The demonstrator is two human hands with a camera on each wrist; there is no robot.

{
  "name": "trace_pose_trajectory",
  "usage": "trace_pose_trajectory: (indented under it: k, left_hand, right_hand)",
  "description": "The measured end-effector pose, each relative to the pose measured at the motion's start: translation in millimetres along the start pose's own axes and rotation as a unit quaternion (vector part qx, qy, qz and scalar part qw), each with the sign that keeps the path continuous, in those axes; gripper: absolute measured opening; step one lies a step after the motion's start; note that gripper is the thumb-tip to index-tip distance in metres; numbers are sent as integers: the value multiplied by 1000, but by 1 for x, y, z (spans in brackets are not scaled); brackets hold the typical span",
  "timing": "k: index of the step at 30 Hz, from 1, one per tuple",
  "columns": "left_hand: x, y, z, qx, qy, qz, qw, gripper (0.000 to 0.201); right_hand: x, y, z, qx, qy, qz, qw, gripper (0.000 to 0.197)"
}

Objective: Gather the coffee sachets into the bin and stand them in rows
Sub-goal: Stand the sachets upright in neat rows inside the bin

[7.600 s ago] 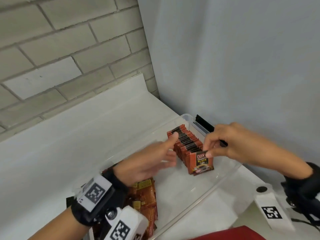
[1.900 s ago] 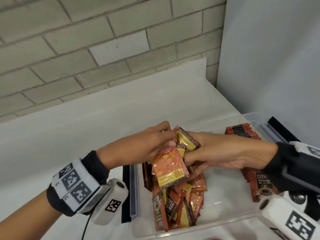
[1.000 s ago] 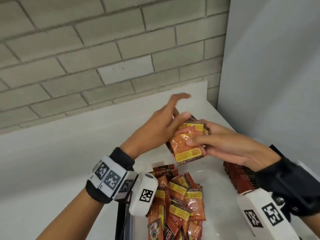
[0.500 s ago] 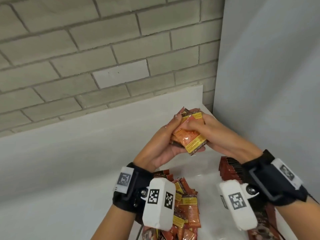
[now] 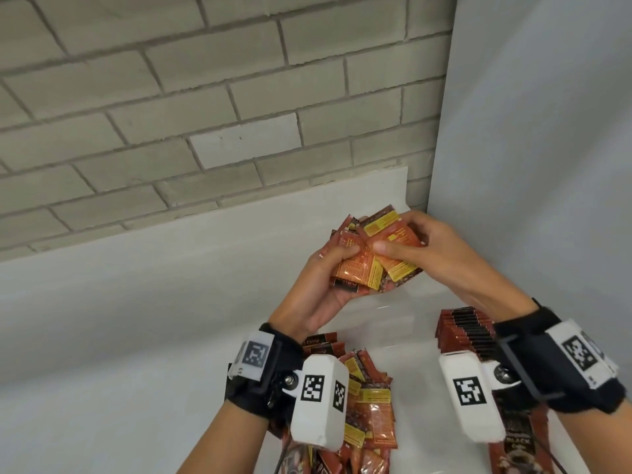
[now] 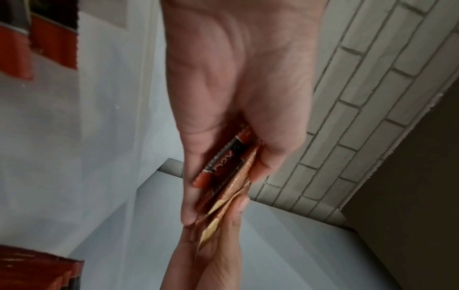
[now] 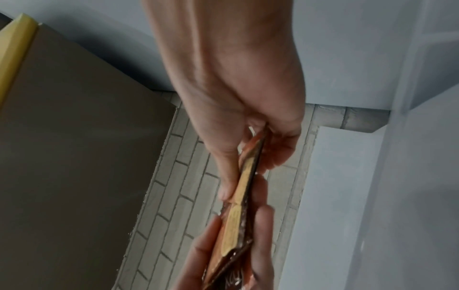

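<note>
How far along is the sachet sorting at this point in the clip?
Partly done. One row of standing sachets is already upright on the right. In hand: the left hand and right hand both grip a fanned bunch of sachets, not yet squared. Left: the loose pile lying flat below.

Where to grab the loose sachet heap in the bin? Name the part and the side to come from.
Take the loose sachet heap by the flat faces of the top few packets, coming straight down from above. They lie flat and overlapped, so their edges face outward and a thumb can slide under them. The standing row closes off the right; both hands are busy with the held bundle.
</note>
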State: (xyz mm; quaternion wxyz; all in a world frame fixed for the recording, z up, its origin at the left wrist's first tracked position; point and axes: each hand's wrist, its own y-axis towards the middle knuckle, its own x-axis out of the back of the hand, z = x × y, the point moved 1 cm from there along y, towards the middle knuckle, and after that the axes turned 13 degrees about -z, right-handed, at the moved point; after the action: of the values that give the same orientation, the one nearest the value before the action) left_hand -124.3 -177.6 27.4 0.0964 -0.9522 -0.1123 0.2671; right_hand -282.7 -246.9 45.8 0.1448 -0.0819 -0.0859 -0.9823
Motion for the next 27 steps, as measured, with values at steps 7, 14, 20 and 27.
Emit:
trace_pose_trajectory:
  k: [7, 14, 20, 27]
  left_hand:
    - [-1, -2, 0, -23, 66, -20, 997, 41]
    - [0, -1, 1, -34, 79, -18, 996, 40]
    - [2, 0, 0, -25, 5, -15, 1000, 21]
    - [0, 1, -1, -54, 41, -55, 996, 34]
  right_hand:
    - [10, 2, 4, 34, 16, -26, 999, 21]
    - [8, -3, 3, 52, -34, 74, 995, 32]
    - [9, 1, -2, 34, -32, 53, 998, 36]
    - [7, 2, -7, 26, -27, 55, 998, 35]
